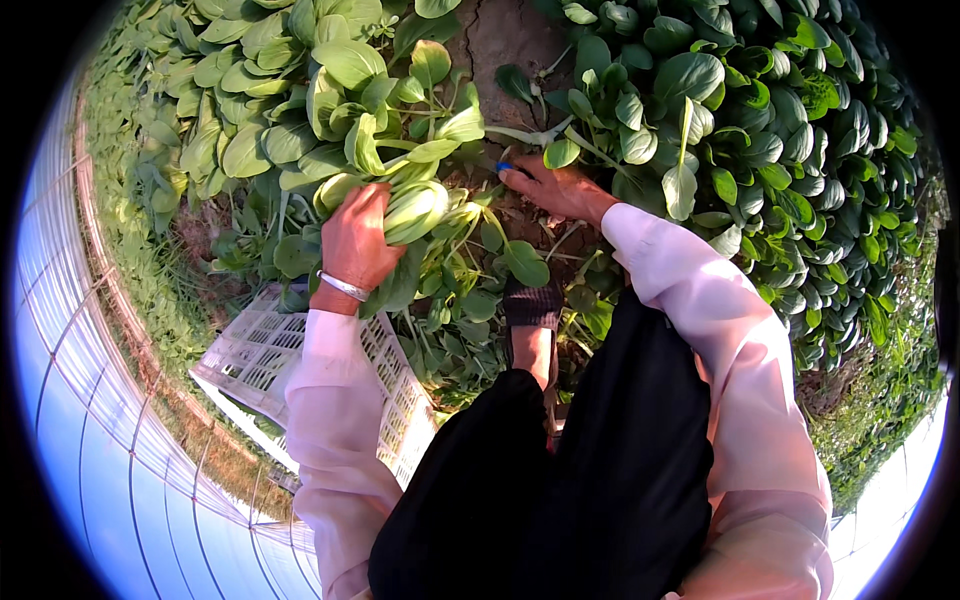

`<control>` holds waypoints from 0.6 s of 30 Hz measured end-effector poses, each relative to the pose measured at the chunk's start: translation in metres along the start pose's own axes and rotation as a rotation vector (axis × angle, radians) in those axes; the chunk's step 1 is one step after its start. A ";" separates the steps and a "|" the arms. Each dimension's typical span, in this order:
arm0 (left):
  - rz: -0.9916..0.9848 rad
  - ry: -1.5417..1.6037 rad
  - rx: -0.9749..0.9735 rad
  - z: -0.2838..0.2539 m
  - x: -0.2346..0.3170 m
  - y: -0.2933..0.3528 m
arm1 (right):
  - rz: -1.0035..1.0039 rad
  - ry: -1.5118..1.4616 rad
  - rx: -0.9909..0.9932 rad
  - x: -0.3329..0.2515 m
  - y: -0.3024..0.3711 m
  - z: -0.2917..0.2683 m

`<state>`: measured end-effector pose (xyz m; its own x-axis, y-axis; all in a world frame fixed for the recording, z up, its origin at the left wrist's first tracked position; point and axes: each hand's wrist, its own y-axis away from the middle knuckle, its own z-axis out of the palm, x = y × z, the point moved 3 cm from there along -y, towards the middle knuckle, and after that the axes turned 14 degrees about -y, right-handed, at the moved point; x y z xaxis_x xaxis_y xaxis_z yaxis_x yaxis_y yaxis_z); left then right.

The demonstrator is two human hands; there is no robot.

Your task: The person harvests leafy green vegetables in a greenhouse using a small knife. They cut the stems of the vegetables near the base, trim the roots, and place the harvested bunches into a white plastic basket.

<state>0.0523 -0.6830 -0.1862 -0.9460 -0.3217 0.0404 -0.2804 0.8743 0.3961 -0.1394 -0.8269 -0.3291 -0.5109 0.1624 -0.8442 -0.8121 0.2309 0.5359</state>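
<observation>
My left hand [358, 238], with a silver bracelet [345, 286] at the wrist, is closed around a pale green head of bok choy [414, 210], its leaves pointing up and away. My right hand [558, 190] is low over the soil just right of that head, fingers curled together. A small blue thing [503, 167] shows at its fingertips; I cannot make out whether it is a tool or a finger cover. Loose leaves and stalks [525, 262] lie around and below both hands.
Leafy bok choy rows stand on the left [265, 140] and right [790, 170], with a bare soil strip [505, 50] between them. A white slatted plastic crate [262, 340] sits beside my left forearm. My foot [533, 305] is among the leaves. Ribbed clear sheeting [130, 440] curves along the left.
</observation>
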 end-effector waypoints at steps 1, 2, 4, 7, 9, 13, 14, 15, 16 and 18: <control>-0.045 0.064 -0.015 -0.011 -0.003 0.013 | 0.229 -0.292 -0.100 -0.029 0.016 -0.006; -0.067 0.189 -0.051 -0.024 0.000 0.020 | 0.142 -0.347 -0.070 -0.036 0.025 -0.017; -0.179 0.598 -0.016 -0.043 -0.004 0.040 | 0.052 -0.553 -0.044 -0.053 0.041 -0.031; -0.230 0.988 0.105 -0.080 -0.017 0.075 | -0.016 -0.664 -0.063 -0.109 0.064 -0.048; -0.341 1.254 0.206 -0.093 -0.025 0.104 | -0.157 -0.759 -0.112 -0.147 0.067 -0.043; -0.356 1.596 0.301 -0.093 -0.055 0.174 | -0.311 -0.699 -0.259 -0.257 0.085 -0.020; -0.263 1.692 0.303 -0.096 -0.054 0.186 | -0.327 -0.700 -0.310 -0.277 0.090 -0.012; -0.188 1.825 0.357 -0.114 -0.034 0.187 | -0.303 -0.695 -0.350 -0.294 0.099 -0.004; -0.107 1.955 0.408 -0.131 -0.009 0.187 | -0.289 -0.684 -0.399 -0.310 0.110 0.003; 0.052 2.158 0.436 -0.152 0.010 0.203 | -0.285 -0.686 -0.527 -0.341 0.134 0.024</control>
<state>0.0106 -0.5640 0.0338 0.5350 0.1714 0.8273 -0.5687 0.7972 0.2025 -0.0673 -0.8284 0.0306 -0.1282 0.7407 -0.6595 -0.9917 -0.0913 0.0903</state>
